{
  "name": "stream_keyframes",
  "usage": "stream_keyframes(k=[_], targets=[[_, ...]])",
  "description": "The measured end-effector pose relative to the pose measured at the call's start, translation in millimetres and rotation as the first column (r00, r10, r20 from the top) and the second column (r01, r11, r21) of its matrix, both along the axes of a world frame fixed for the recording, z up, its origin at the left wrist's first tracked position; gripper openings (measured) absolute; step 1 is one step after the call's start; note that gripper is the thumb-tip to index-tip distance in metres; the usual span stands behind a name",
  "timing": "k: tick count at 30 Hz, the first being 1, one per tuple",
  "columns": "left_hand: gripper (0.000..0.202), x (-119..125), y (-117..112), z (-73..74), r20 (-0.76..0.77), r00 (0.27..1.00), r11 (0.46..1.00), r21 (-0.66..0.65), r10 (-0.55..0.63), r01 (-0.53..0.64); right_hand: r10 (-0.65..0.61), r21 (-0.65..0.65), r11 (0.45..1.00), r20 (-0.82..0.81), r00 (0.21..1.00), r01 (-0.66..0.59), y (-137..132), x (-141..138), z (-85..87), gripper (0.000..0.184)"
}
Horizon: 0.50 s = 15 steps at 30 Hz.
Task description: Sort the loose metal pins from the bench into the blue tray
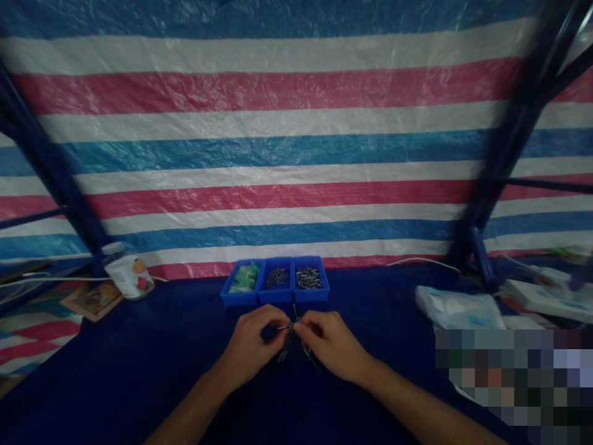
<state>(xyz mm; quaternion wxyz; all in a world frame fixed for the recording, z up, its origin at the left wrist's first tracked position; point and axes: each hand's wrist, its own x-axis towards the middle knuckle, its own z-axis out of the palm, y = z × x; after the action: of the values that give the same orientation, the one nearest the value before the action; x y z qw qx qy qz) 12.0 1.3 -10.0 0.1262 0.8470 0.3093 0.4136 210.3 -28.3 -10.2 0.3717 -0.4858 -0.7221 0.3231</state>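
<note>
My left hand (pixel 248 343) is closed in a pinch, thumb against forefinger, on thin metal screw-like pieces (pixel 283 355). Opposite it, my right hand (pixel 331 343) pinches similar thin pieces, and the fingertips of both hands nearly meet. One slim piece (pixel 294 311) sticks up between them; whether these are screws or nails is too small to tell. Just beyond the hands stand three joined blue bins. The left bin (pixel 238 300) holds small green plastic bags (pixel 245 278). Dark metal pieces (pixel 277 278) lie in the middle bin (pixel 275 298), and more (pixel 308 278) fill the right bin (pixel 311 296).
A dark blue tabletop (pixel 167 346) lies under everything. At left are a clear labelled jar (pixel 128 272) and a brown packet (pixel 92 300). A plastic bag (pixel 458 307) and a white box (pixel 546 300) sit at right. Blue metal posts (pixel 491 167) frame a striped sheet (pixel 287 148).
</note>
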Motion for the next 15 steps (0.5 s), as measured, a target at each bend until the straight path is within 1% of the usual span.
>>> stream_keyframes(k=[2, 3, 6, 10, 13, 15], targets=[[0.012, -0.1, 0.0, 0.5, 0.01, 1.0, 1.0, 0.019, -0.008, 0.008, 0.002, 0.039, 0.999, 0.034, 0.999, -0.003, -1.4, -1.0, 0.6, 0.033], [0.011, 0.0, -0.3, 0.8, 0.016, 1.0, 1.0, 0.027, -0.016, 0.015, 0.004, 0.047, 0.999, 0.024, 1.0, -0.005, -2.0, -1.6, 0.9, 0.033], [0.013, 0.3, -1.7, 1.0, 0.032, 0.999, 0.999, 0.034, -0.037, 0.036, -0.01, 0.047, 0.999, -0.063, 0.998, 0.013, -2.8, -3.0, 1.6, 0.029], [0.016, 1.4, -3.9, 0.3, 0.038, 0.997, 0.998, 0.021, -0.062, 0.062, -0.02, 0.005, 1.0, -0.138, 0.99, 0.021, -2.0, -3.2, 1.6, 0.028], [0.014, 2.5, -5.0, -0.1, 0.024, 0.998, 0.998, -0.01, -0.059, 0.059, -0.018, -0.04, 0.999, -0.178, 0.984, 0.011, -1.2, -3.4, 0.9, 0.027], [0.013, 2.6, -5.8, 0.3, 0.022, 0.998, 0.998, -0.023, -0.052, 0.053, -0.023, -0.064, 0.998, -0.233, 0.972, 0.009, -0.3, -3.3, 0.9, 0.024]])
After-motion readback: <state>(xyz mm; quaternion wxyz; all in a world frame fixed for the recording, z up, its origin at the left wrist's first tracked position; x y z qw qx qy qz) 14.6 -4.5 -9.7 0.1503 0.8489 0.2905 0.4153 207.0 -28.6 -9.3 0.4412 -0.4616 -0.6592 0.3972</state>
